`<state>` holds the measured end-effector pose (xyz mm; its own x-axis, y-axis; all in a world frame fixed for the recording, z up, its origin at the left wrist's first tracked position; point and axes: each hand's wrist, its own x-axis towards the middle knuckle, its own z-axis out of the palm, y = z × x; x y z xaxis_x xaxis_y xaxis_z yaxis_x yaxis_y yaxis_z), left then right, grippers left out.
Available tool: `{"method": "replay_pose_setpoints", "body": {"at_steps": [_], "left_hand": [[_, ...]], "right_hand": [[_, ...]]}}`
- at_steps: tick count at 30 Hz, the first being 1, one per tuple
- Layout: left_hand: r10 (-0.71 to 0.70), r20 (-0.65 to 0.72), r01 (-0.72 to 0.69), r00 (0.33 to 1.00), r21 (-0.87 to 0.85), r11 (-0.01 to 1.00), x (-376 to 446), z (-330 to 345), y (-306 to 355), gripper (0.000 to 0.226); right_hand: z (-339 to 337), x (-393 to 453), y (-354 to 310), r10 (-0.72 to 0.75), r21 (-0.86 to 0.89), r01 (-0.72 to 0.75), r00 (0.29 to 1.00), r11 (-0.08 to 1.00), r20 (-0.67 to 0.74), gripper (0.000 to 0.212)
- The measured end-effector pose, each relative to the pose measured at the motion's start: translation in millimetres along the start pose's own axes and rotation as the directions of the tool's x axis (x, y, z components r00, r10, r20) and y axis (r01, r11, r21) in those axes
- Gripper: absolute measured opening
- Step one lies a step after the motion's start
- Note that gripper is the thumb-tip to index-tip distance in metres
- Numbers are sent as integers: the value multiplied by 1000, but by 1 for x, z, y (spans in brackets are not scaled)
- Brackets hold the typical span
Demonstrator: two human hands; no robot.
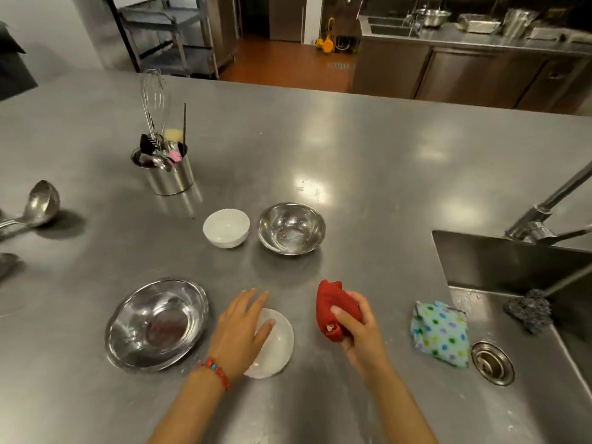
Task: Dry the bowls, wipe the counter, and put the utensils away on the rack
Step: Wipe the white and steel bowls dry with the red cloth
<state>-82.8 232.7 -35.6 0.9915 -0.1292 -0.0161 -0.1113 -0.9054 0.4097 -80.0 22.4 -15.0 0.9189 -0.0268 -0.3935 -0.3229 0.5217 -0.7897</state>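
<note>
My left hand [242,328] lies with straight fingers over a white bowl [280,344] near the counter's front edge, covering its left part. My right hand [350,325] grips a bunched red cloth [331,306] just right of that bowl, held above the counter. A wide steel bowl [157,325] sits left of my left hand. Farther back stand a second white bowl [226,228] and a smaller steel bowl [291,228], side by side. A steel canister [169,177] with a whisk and several utensils stands behind them to the left.
The steel counter [368,161] holds a ladle [35,206] at the left edge. A dotted blue cloth [440,334] lies at the sink's rim, by the drain [492,363]. A dark scourer [528,309] and a faucet [544,216] are at the sink on the right.
</note>
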Motion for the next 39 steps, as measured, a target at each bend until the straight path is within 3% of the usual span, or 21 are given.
{"method": "replay_pose_setpoints", "body": {"at_steps": [7,14,16,19,23,30,34,39], "left_hand": [[35,107,-13,994,-203,979,-19,2,-55,52],[-142,162,211,976,-586,782,-28,18,-60,33],[-227,268,351,936,-659,666,-29,23,-59,33],[-294,441,526,848,-768,365,-31,28,-54,28],[-319,484,542,815,-831,122,-31,28,-50,22],[-211,509,517,835,-856,-20,-36,24,-43,37],[-139,494,494,858,-869,-40,-35,17,-33,29],[-78,356,363,931,-924,121,-39,12,-20,35]], "right_hand": [[43,-23,55,-36,-7,35,993,999,-117,40],[46,-46,73,-41,-126,18,983,992,-181,48],[46,-48,74,-38,-147,11,982,989,-185,45],[44,-48,75,-36,-168,4,982,986,-185,40],[42,-50,73,-33,-173,-2,979,985,-199,44],[36,-58,61,-94,-240,45,976,970,-196,48],[42,-62,49,-211,-397,130,963,908,-169,49],[58,-61,51,-309,-530,231,949,816,-61,49]]}}
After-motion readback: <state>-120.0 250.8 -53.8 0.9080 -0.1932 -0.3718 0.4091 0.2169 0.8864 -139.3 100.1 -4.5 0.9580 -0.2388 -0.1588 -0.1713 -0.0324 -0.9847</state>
